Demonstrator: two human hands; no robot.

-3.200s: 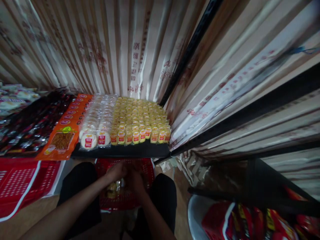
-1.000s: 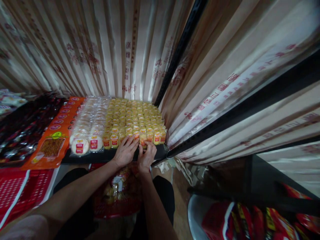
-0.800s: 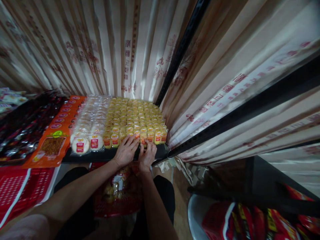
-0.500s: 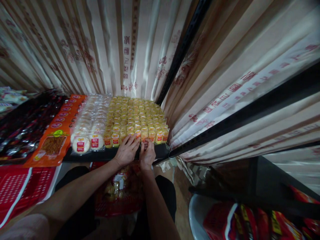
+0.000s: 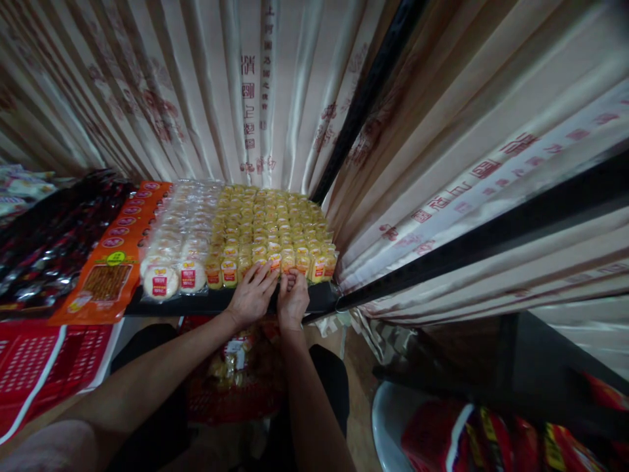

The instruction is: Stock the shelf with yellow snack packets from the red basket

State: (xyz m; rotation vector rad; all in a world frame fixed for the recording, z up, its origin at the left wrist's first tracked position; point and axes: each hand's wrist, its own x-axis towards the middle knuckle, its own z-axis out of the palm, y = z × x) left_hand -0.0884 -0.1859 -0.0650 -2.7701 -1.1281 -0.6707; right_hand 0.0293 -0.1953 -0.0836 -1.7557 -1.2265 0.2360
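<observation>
Yellow packets (image 5: pixel 270 219) lie at the fingertips (image 5: pixel 264 270) of the outstretched left hand (image 5: pixel 251 298) and curled right hand (image 5: pixel 293 300), its grip unclear

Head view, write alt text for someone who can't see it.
A left hand and right hand touch the front of yellow packets on a black shelf. White packets, then an orange bag, lie to the left; red baskets sit below.

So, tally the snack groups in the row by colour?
Yellow packs: 1, left hand and right hand at the front
White round packs: 1
Orange packs: 1
Dark packs: 1
Pale packs, far left: 1
Total: 5 groups
</observation>
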